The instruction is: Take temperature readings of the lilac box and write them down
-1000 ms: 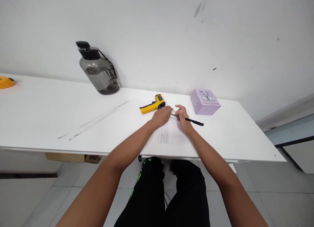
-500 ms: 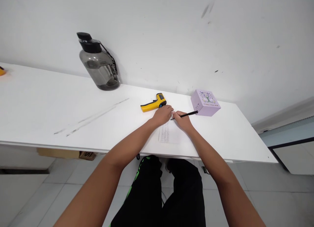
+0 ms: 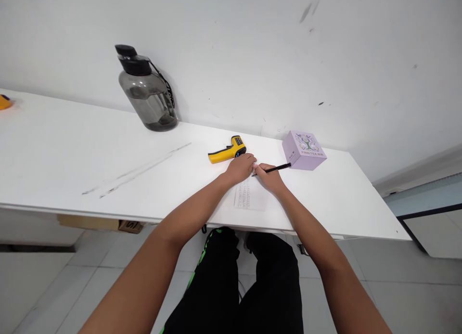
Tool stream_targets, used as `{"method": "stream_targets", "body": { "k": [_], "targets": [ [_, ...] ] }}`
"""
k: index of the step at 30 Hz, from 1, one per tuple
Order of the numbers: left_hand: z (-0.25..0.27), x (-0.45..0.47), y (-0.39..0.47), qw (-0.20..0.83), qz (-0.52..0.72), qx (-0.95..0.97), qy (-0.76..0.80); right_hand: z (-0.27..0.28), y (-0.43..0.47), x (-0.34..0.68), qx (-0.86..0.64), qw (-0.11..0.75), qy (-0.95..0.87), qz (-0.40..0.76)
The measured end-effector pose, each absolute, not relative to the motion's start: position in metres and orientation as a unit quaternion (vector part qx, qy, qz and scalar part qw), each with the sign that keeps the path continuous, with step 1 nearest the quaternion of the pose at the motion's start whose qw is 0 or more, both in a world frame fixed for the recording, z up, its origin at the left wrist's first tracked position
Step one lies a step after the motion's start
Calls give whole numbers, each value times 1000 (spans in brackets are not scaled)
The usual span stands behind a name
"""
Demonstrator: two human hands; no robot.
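A black pen (image 3: 277,168) is gripped in my right hand (image 3: 270,178), its tip down at a sheet of paper (image 3: 256,201) on the white table. Rows of small handwritten marks run down the left part of the sheet. My left hand (image 3: 241,168) lies flat over the upper part of the paper, its fingertips close to my right fingers. Beneath the hands, the top of the sheet is hidden. Just beyond my left hand rests a yellow and black infrared thermometer gun (image 3: 225,152).
A lilac tea box (image 3: 305,151) stands to the right of my hands, by the wall. At the back left is a large grey water bottle (image 3: 149,96) with a black lid. An orange object (image 3: 5,102) is cut off at the far left. Below the table sits a cardboard box (image 3: 90,222).
The view has shifted very slightly. Both hands and the pen stay in nearly the same place over the paper.
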State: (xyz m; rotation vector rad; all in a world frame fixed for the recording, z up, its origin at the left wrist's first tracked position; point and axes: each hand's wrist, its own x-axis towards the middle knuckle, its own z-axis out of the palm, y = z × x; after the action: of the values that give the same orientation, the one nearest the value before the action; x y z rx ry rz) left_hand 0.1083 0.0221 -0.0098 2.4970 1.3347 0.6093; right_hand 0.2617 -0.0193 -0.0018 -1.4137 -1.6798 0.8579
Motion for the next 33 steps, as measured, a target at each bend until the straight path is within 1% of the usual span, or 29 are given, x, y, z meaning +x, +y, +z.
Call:
{"method": "stream_targets", "body": {
  "k": [15,33],
  "targets": [
    [-10,108,22,107,202,862,452,-1,-21,264,-552,367,-666,344],
    [-1,108,18,104,186,867,450,-3,-20,264,-559,385,-657,329]
  ]
}}
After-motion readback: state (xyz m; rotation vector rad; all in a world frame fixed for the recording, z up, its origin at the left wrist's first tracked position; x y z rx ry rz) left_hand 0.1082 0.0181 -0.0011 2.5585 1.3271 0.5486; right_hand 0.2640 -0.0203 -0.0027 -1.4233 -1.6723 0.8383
